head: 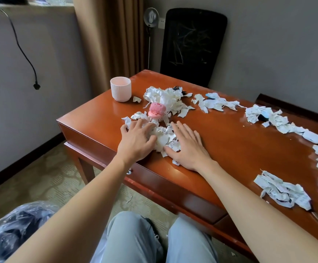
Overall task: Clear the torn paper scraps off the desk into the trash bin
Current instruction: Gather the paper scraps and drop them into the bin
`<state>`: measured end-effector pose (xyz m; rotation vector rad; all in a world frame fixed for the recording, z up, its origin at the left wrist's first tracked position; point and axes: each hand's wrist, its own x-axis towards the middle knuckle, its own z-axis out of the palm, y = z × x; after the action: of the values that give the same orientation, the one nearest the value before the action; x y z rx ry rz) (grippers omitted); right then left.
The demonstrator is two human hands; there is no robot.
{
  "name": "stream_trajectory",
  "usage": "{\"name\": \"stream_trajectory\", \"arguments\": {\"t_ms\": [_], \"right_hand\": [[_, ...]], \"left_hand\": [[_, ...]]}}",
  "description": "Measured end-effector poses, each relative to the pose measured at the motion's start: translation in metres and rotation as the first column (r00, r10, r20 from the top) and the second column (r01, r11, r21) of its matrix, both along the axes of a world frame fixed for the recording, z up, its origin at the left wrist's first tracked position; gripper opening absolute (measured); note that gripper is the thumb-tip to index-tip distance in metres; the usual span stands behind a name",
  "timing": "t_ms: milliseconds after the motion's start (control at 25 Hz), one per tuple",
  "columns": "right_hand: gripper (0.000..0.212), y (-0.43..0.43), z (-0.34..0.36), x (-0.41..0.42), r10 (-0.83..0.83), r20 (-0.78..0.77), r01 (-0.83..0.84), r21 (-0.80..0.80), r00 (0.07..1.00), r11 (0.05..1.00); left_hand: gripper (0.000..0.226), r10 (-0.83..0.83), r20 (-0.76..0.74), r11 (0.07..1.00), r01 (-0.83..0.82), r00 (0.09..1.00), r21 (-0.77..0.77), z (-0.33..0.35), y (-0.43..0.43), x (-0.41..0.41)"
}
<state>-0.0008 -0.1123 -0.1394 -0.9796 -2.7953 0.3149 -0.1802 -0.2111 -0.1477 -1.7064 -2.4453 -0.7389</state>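
1. Desk: wooden, with torn paper lying on it in several groups.
2. Scraps: a small pile near the front left corner of the desk, between the two hands.
3. Left hand: palm down on the left side of the scraps. The fingers are spread and slightly bent and lie over the paper. They press on it and close around nothing.
4. Right hand: flat on the desk, fingers straight and together. Its inner edge touches the right side of the scraps. It holds nothing.
5. Brush: pink, bristles down, just behind the scraps.
6. Heap: a larger mass of paper directly behind the brush.
7. Trail: further paper runs from the heap toward the far right edge. A separate clump lies at the near right.
8. Cup: white, ribbed, upright, at the far left corner.
9. Bin: on the floor at lower left (lined with clear plastic), well apart from the scraps.
10. Chair: black, behind the desk.
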Motion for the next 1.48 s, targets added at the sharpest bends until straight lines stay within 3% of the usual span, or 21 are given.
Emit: {"name": "stream_trajectory", "arguments": {"t_ms": [280,600,920,1120,1280,1480], "right_hand": [[0.059,0.005,-0.001,-0.009,0.043,-0.103,-0.033,0.101,0.994,0.994],[0.038,0.008,-0.008,-0.006,-0.180,-0.223,0.222,0.180,0.958,0.958],[0.059,0.006,-0.007,-0.005,-0.119,-0.294,0.174,0.166,0.948,0.971],[0.078,0.006,-0.005,-0.003,-0.060,-0.174,0.075,0.080,0.983,0.994],[0.059,0.008,-0.008,-0.005,-0.070,-0.143,0.089,0.124,0.987,0.988],[0.033,0.011,-0.010,-0.005,-0.099,-0.231,0.126,0.105,0.968,0.987]], "left_hand": [[0.047,-0.011,-0.009,1.000,0.011,1.000,0.004,0.001,0.001,0.000],[0.036,0.065,0.006,0.996,-0.065,0.998,0.053,-0.001,0.000,0.001],[0.050,0.074,-0.035,0.996,-0.072,0.997,0.059,0.001,-0.003,0.004],[0.058,0.045,-0.025,0.999,-0.044,0.999,0.004,-0.002,-0.001,0.003],[0.064,0.017,-0.005,0.995,-0.017,1.000,-0.099,-0.003,0.002,0.001],[0.052,0.024,-0.016,0.997,-0.025,1.000,-0.070,-0.003,0.002,0.001]]}}
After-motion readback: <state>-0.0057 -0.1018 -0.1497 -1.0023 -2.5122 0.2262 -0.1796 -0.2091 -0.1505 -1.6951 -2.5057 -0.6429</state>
